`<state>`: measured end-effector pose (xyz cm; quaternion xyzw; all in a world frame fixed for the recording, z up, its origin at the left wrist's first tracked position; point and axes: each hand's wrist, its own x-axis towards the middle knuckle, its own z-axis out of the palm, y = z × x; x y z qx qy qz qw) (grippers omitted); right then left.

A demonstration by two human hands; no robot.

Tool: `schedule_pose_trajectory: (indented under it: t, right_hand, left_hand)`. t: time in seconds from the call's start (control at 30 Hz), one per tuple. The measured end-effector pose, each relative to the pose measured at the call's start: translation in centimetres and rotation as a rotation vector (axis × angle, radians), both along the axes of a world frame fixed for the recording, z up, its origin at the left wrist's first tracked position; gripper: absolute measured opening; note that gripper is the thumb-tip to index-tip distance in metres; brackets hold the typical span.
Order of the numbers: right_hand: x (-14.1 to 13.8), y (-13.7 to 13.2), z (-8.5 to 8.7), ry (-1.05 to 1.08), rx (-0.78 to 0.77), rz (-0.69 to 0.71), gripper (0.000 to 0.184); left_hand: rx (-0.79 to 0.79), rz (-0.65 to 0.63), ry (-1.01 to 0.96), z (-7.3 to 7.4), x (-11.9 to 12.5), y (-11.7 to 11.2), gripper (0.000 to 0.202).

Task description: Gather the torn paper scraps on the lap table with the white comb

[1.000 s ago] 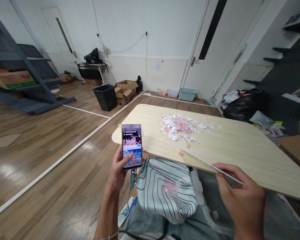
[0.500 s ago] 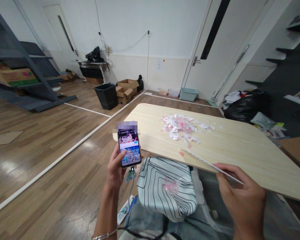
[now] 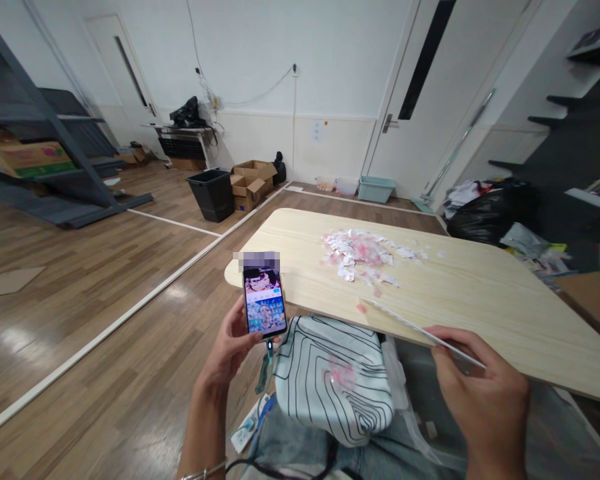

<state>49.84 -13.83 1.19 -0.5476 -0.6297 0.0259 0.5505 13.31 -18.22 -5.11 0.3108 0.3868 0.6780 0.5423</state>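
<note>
My left hand (image 3: 231, 343) is wrapped round a smartphone (image 3: 265, 307) with a lit, colourful screen, its thumb along the lower edge. A cable (image 3: 269, 348) is plugged into the phone's bottom end. In my right hand (image 3: 485, 393), a long, thin white stick (image 3: 420, 329) is pinched between thumb and fingers, its far end over the near edge of the wooden table (image 3: 460, 293). Close to that end is a small pink piece (image 3: 362, 308). Further back lies a heap of white and pink scraps (image 3: 357, 248). A striped cloth pouch (image 3: 333, 380) rests on my lap between my hands.
A clear plastic bin (image 3: 405, 420) stands beside my right leg, under the table edge. On the floor beyond are a black bin (image 3: 213, 197), cardboard boxes (image 3: 250, 183) and a light blue basket (image 3: 376, 189). A power strip (image 3: 250, 423) lies low at left.
My left hand has shifted slightly right and down with the phone, and its thumb has moved from the screen to the lower edge. My right hand and the stick have barely moved.
</note>
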Motion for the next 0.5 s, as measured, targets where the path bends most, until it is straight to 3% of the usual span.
schedule_pose_trajectory:
  t: [0.5]
  right_hand:
    - [0.25,-0.05,0.22,0.021,0.012,0.045,0.018]
  left_hand:
    - [-0.107,0.016,-0.012,0.32,-0.1,0.63,0.068]
